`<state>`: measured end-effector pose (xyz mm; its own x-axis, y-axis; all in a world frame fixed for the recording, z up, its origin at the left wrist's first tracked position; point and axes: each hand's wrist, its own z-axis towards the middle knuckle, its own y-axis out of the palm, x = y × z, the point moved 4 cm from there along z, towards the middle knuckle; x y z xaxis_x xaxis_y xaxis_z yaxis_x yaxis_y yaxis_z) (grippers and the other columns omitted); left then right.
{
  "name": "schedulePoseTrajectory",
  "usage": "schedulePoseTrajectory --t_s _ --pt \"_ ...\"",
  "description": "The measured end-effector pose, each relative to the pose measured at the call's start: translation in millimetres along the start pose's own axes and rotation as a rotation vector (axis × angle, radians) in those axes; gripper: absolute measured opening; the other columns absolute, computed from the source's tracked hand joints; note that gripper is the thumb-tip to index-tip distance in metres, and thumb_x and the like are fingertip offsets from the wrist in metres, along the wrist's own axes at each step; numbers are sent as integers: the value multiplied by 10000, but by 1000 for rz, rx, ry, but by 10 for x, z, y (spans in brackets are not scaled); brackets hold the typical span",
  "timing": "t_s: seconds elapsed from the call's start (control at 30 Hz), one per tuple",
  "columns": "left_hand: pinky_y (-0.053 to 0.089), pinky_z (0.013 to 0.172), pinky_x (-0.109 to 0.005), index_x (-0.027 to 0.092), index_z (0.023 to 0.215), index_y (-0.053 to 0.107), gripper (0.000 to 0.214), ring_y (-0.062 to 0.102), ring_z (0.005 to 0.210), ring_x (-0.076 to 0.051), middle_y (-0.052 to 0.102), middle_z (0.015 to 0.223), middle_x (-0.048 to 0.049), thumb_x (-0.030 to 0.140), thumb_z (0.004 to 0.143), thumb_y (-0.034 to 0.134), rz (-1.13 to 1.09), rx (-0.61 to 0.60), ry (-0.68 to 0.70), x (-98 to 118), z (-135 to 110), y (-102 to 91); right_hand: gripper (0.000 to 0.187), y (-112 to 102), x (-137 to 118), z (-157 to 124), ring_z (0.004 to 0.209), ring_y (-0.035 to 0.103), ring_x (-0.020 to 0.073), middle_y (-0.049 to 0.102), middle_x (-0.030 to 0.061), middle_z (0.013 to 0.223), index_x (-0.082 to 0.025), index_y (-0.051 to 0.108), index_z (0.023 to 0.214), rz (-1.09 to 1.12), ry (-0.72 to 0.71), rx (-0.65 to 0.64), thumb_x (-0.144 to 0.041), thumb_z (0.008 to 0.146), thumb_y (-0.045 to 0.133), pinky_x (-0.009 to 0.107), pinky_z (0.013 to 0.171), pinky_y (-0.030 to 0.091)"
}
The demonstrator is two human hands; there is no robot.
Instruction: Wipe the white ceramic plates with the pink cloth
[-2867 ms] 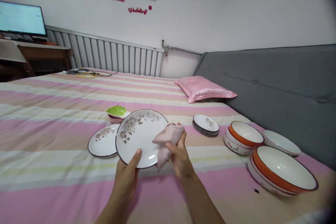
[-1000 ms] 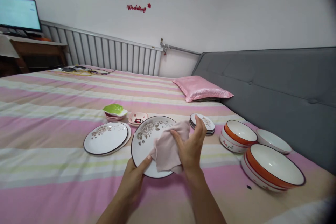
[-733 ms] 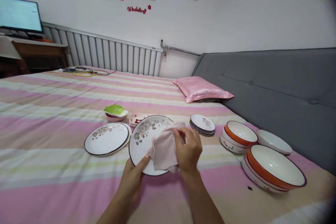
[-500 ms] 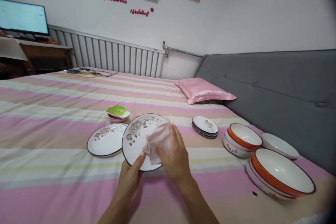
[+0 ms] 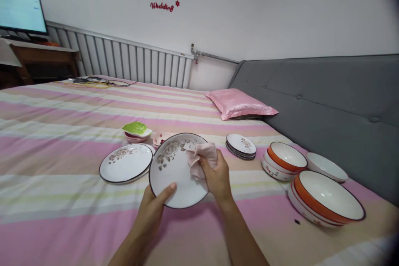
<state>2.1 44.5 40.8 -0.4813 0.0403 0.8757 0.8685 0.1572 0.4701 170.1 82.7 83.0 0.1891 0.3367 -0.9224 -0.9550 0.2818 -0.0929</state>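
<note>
A white plate [image 5: 177, 178] with a dark rim and a brown flower pattern is held up, tilted, above the bed. My left hand [image 5: 154, 205] grips its lower left edge, thumb on the face and fingers hidden behind. In my right hand [image 5: 218, 176] a pale pink cloth [image 5: 202, 158] is bunched between thumb and fingers, against the plate's right side. To the left, a matching plate [image 5: 126, 164] lies on top of another on the bedspread. Behind the held plate, a pink dish with dark spots [image 5: 159, 138] is partly covered.
A green leaf-shaped dish [image 5: 136, 129] tops several small dishes. Small flowered plates [image 5: 241, 144] stand stacked at right, near orange-rimmed bowls [image 5: 327, 199] and a white shallow dish [image 5: 326, 166]. A pink pillow [image 5: 240, 103] lies by the grey headboard [image 5: 327, 91]; cables [image 5: 99, 82] lie far left.
My right hand and the cloth have moved towards the plate's right rim, and the cloth is more bunched. The plate has shifted slightly right, and the view has moved a little.
</note>
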Motion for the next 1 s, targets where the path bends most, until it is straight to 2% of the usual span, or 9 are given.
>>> schedulePoseTrajectory --t_s 0.1,0.17,0.27,0.37,0.47,0.63,0.73,1.0 --pt "527 626 -312 107 949 633 484 661 748 -265 726 811 -96 228 498 762 53 58 -98 16 42 -116 271 -22 9 44 884 628 197 676 49 944 -188 598 974 114 14 -157 -358 765 627 317 785 486" --pt "493 516 -274 123 847 611 395 631 597 -215 696 653 -44 185 471 716 93 117 -128 37 60 -203 271 -8 29 44 885 628 196 675 52 940 -181 609 962 161 28 -266 -349 752 646 314 780 489" --pt "421 419 -235 152 815 561 363 563 471 -166 623 531 16 158 456 614 136 157 -115 87 53 -289 265 15 54 16 883 625 192 669 53 942 -179 616 947 199 56 -371 -341 742 663 305 765 490" --pt "372 382 -223 170 819 521 372 523 426 -151 579 503 36 171 449 556 195 107 -130 123 34 -337 262 44 56 -31 856 630 187 669 48 928 -181 626 939 218 113 -482 -343 738 671 296 727 494" --pt "361 383 -221 192 794 471 352 519 432 -152 554 502 51 181 449 543 261 35 -218 124 32 -408 259 71 19 -84 863 627 189 667 48 947 -183 641 929 163 131 -599 -326 719 691 298 731 489" --pt "376 413 -234 193 763 463 293 543 464 -167 575 537 35 193 480 538 337 -141 -395 71 18 -470 197 138 -97 -204 853 618 177 669 31 934 -193 665 911 57 92 -810 -260 725 671 276 716 474" --pt "366 425 -234 188 754 491 256 551 475 -173 592 558 19 185 501 529 339 -219 -456 43 -29 -449 145 172 -159 -270 795 610 160 661 -3 865 -202 674 860 -26 31 -862 -214 719 642 238 651 453" --pt "258 390 -196 184 606 519 105 449 395 -121 510 451 45 164 507 548 412 -200 -515 13 -104 -347 105 249 -139 -336 646 538 125 610 -45 712 -211 625 793 -254 -108 -940 -200 688 632 188 536 364"
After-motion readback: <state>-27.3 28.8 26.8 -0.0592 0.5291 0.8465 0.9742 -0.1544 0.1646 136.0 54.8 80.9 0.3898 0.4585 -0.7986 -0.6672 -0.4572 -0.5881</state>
